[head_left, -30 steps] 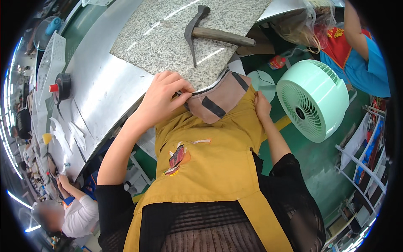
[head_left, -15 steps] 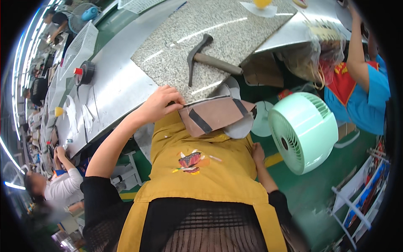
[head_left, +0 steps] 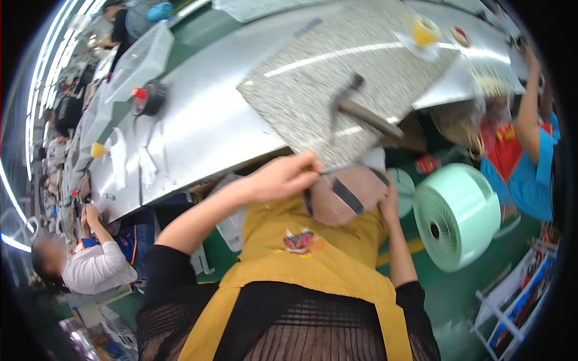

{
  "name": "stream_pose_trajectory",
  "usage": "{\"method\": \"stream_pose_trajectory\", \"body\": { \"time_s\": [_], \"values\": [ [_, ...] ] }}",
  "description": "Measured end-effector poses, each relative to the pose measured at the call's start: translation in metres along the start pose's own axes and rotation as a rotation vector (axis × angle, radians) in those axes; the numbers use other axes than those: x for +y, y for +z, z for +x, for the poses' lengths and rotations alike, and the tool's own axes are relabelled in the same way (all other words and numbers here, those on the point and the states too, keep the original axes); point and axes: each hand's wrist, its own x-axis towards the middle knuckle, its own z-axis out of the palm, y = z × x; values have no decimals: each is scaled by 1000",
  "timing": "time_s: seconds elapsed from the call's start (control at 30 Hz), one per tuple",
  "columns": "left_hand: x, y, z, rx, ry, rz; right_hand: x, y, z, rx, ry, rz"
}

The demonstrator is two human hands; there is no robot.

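Up comes the right hand (head_left: 390, 206) to the right edge of the brown piece (head_left: 351, 197), its grip impossible to tell; broad speckled slab (head_left: 337, 69) ahead, hammer (head_left: 368, 117) lying on it; piece at the slab's near edge, left hand (head_left: 288, 176) pinching its left corner.
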Motion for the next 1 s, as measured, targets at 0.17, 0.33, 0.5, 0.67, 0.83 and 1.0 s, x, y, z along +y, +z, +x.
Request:
{"method": "stream_pose_trajectory", "body": {
  "time_s": [0.17,0.33,0.5,0.67,0.83,1.0],
  "values": [
    [-20,-3,3,35,97,-209,-41,14,15,-101,683,1161],
    [-21,-1,14,-14,305,-373,-38,6,11,-217,-29,270],
    [-27,4,20,-12,387,-402,21,-18,71,-55,-58,-76],
    [-49,14,23,64,451,-289,-49,-20,113,-57,-123,-47],
    [-60,28,34,46,441,-58,-103,-76,81,15,-10,138],
    [-51,21,28,84,362,-179,-279,-67,23,18,-159,195]
  ]
}}
